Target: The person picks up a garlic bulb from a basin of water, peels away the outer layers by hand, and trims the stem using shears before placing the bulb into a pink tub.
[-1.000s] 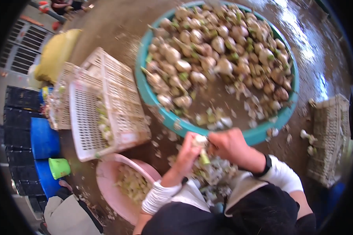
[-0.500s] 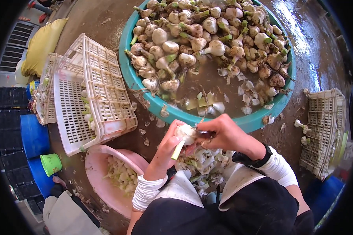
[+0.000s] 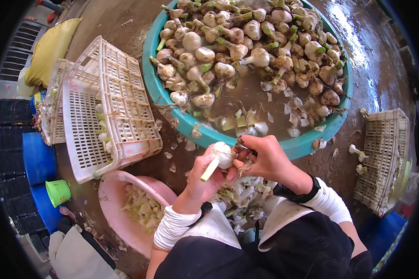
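My left hand is closed around a white garlic bulb, whose green cut stem points down and to the left. Close on the bulb's right, my right hand is closed on a small knife, mostly hidden by the fingers. Dark, ragged root bits cling by its fingertips. Just beyond both hands, a large round green tub holds murky water and many soil-stained garlic bulbs. Peeled skins lie heaped below the hands, between my knees.
To the left stand white plastic crates, one with garlic inside. A pink basin of pale, stemmed garlic sits at lower left, near a small green bucket and blue barrels. Another crate stands at right on the wet floor.
My right hand has pulled slightly away from the bulb, with dark root bits now showing at its fingertips. The left hand still holds the bulb, more of which is visible.
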Demonstrator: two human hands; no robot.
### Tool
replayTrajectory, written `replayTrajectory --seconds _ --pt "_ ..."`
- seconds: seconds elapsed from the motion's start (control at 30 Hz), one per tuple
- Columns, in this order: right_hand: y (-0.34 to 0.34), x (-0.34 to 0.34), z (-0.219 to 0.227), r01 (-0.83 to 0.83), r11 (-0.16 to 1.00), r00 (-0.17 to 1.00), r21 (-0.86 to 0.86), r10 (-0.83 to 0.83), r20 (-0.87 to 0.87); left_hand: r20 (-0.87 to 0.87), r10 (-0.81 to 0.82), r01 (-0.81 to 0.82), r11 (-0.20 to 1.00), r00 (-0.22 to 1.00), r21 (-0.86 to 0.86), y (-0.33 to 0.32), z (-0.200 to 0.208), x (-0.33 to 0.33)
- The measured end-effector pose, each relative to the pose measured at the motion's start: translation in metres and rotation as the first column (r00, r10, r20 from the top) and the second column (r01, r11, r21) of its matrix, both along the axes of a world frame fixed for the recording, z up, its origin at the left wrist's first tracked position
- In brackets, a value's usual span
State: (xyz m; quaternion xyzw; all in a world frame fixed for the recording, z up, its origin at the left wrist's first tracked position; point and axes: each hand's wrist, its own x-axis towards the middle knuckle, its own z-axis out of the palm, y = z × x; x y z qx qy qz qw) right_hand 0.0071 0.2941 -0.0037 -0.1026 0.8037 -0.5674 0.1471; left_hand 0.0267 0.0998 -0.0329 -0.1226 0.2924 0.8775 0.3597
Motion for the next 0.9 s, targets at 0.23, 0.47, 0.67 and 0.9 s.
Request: replayTrajectory --seconds 0.23,0.47,0.67,0.9 --pt "-0.004 0.008 -0.004 0.056 0.994 0.995 0.095 -0.049 -0.082 0.082 0.007 -0.013 0.998 0.997 0.069 0.007 0.001 0.002" --pt "-0.004 0.009 -0.006 0.067 0.983 0.963 0.171 -0.02 -0.267 -0.106 -0.022 0.03 0.997 0.994 0.076 0.003 0.004 0.004" --pt "0.001 0.003 -0.002 -0.058 0.995 0.993 0.081 0.066 -0.102 -0.123 0.034 -0.052 0.988 0.992 -0.145 0.002 0.006 0.001" --pt "0.031 -0.039 -0.007 0.446 0.888 0.833 0.112 -0.366 -0.415 -0.205 -0.307 0.19 0.874 0.929 -0.447 -0.014 0.006 -0.004"
